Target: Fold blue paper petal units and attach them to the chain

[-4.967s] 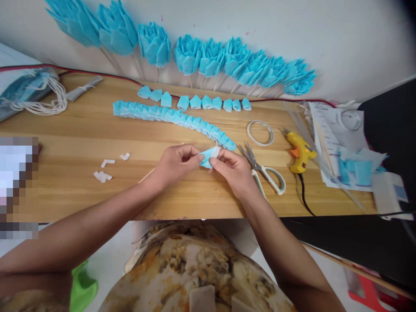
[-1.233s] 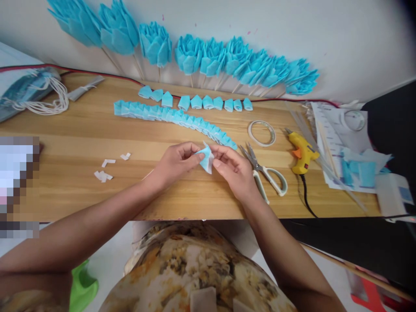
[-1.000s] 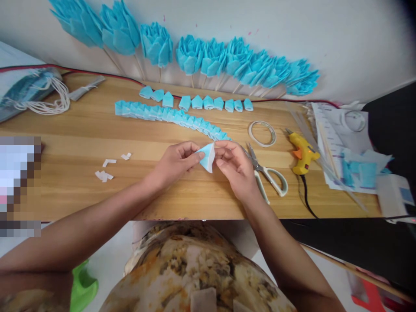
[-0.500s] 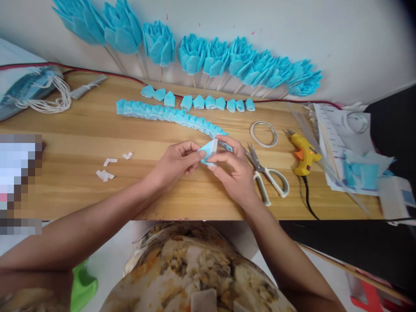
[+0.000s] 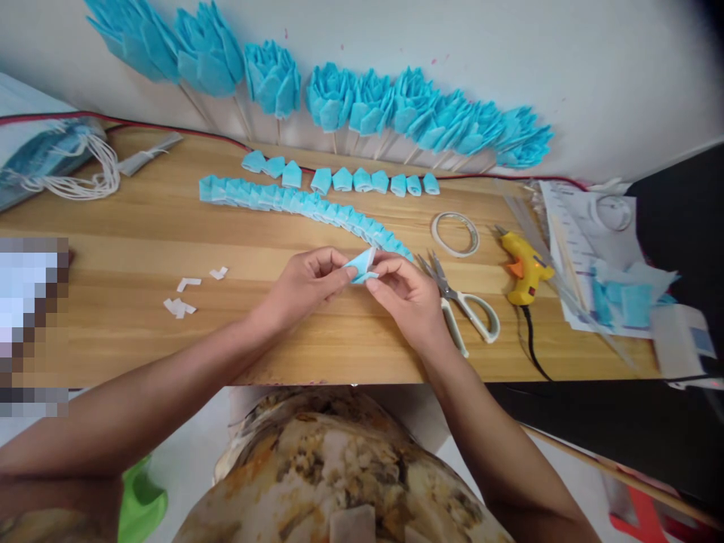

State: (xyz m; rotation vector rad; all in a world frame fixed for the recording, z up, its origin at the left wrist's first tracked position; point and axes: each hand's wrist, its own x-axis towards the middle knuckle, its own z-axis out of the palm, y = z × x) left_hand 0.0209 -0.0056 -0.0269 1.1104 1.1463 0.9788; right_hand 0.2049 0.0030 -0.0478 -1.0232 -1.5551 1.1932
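Note:
Between my two hands is a small folded piece of blue fabric-like material (image 5: 360,265) with a pale strip along its upper right edge. My left hand (image 5: 317,277) pinches its left side between thumb and fingers. The thumb and fingertips of my right hand (image 5: 406,294) close on its lower right edge. Just beyond my hands, a long overlapping row of folded blue pieces (image 5: 294,200) runs across the table. Behind it stands a looser line of folded blue pieces (image 5: 342,179). White-handled scissors (image 5: 452,290) lie beside my right hand.
Blue fabric flowers on sticks (image 5: 331,98) lean along the wall. To the right lie a tape roll (image 5: 435,226), a yellow glue gun (image 5: 525,268) and papers with blue scraps (image 5: 627,298). White paper bits (image 5: 181,305) lie at left, a white cord bundle (image 5: 105,166) at far left.
My right fingers have come down from the top of the blue piece and now pinch its lower right edge. The left hand keeps its hold; the view has shifted slightly.

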